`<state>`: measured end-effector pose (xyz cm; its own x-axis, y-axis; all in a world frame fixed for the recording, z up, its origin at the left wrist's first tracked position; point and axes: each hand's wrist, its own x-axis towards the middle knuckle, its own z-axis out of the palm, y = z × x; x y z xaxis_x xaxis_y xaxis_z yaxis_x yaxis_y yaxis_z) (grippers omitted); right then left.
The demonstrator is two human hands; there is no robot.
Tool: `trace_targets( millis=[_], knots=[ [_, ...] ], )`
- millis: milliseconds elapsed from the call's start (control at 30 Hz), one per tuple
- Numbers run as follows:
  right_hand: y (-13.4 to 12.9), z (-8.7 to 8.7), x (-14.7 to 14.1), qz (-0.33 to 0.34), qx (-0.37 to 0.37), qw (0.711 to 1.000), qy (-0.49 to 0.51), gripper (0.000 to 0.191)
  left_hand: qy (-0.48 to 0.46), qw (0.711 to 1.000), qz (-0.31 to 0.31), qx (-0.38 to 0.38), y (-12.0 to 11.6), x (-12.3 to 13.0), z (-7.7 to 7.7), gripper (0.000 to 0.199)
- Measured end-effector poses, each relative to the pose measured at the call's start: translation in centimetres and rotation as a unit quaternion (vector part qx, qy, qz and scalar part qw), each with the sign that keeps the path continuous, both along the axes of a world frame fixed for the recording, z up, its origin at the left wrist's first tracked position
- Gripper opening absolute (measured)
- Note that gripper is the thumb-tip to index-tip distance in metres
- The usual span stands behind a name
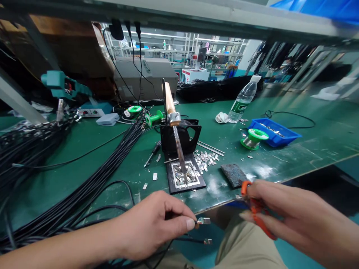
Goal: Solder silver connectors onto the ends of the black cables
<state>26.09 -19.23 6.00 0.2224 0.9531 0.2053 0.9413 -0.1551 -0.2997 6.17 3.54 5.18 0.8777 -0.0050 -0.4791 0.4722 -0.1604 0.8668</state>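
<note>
My left hand [159, 224] pinches the end of a black cable just behind its small metal connector [204, 221], in front of the table edge. A second cable end with a connector [208, 241] hangs below it. On the right, my right hand [286, 213] is closed around orange-handled cutters [259, 213], whose metal tip points left, apart from the cable. Beyond the hands, a soldering iron [179, 149] with a wooden handle leans in its stand, its tip over a small square tray [174, 183] of metal pieces.
Black cables [112, 164] cover the left side. Small metal pieces [206, 160] lie by the tray. A dark pad [233, 175], a solder spool [254, 139], a blue bin [276, 138] and a bottle [242, 101] stand right. A metal beam [196, 16] crosses overhead.
</note>
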Motion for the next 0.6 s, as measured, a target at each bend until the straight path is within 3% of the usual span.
trace_targets(
  millis=[100,233,600],
  knots=[
    [2.0,0.6,-0.9,0.111,-0.009,0.992,-0.066,0.027,0.007,1.000,-0.011,0.003,-0.1,0.0,0.2,0.037],
    [2.9,0.4,-1.0,0.163,0.004,0.975,-0.151,0.028,0.010,1.000,-0.016,0.002,-0.1,0.0,0.5,0.033],
    [3.1,0.3,-0.7,0.199,0.002,0.951,-0.235,0.035,0.015,1.000,-0.024,0.003,-0.1,0.0,0.8,0.032]
  ],
)
